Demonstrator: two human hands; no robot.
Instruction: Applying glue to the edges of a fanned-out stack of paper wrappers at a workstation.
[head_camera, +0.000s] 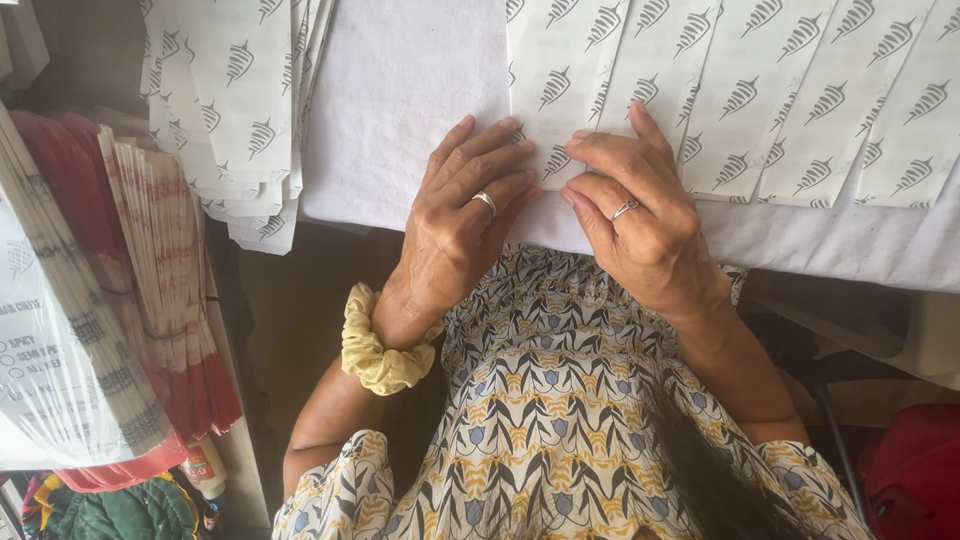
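- The left hand (462, 215) lies flat on the white cloth (400, 100) that covers the tabletop, its fingers (480, 150) slightly spread and laid forward; the fingertips press on the near edge of a white paper packet (545, 110) printed with grey leaf-like marks, which looks meant to keep the sheet from sliding.
- The right hand (635, 215) sits just beside it, knuckles arched; its fingers (600, 150) are curled and pressed close together onto the packet's lower corner, seemingly flattening a fold there; whether anything is pinched underneath, I cannot tell.
- Both hands nearly touch at the fingertips, so the packet is held from two sides at once; each hand wears a ring, and a yellow scrunchie (380, 350) circles the left wrist.
- The packet is the leftmost of an overlapping row of like packets (800, 100), fanned along the tabletop's near edge to the right; the overlap appears to leave one strip of each exposed.
- A second stack of the same printed packets (240, 110) lies well apart at the left, partly hanging over the cloth's edge.
- Further left, off the tabletop, bundles of red-and-white bags (160, 260) stand upright on edge, packed tightly.
- The wrists bend upward from the person's lap, forearms drawn in close to a patterned dress (550, 400); the elbows stay low below the tabletop's edge.
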